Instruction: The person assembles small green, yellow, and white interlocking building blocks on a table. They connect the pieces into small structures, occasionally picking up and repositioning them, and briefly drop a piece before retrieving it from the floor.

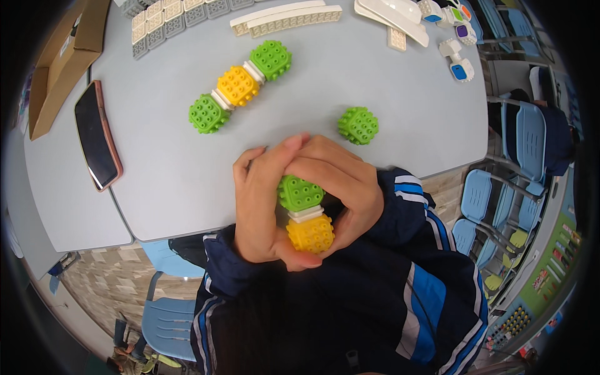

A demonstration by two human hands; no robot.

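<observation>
Between my two hands, close to my chest, is a short row of studded building blocks: a green block [301, 193] and a yellow block [311, 234] joined by a white connector [305, 214]. My left hand [259, 194] wraps its left side, thumb under the yellow block. From the right, my right hand [350, 181] curls over the top, its fingers meeting the left ones and partly hiding the green block. Beyond them on the table lies a joined row with a green block [209, 114], a yellow block [238, 86] and another green block [270, 60]. A loose green block [358, 125] sits ahead of my right hand.
A phone [98, 135] lies at the left of the grey table [169, 187], near an open cardboard box [65, 62]. White and grey bricks [178, 19], long white curved pieces [286, 20] and small white parts with coloured ends [459, 62] line the far side. Blue chairs [524, 137] stand right.
</observation>
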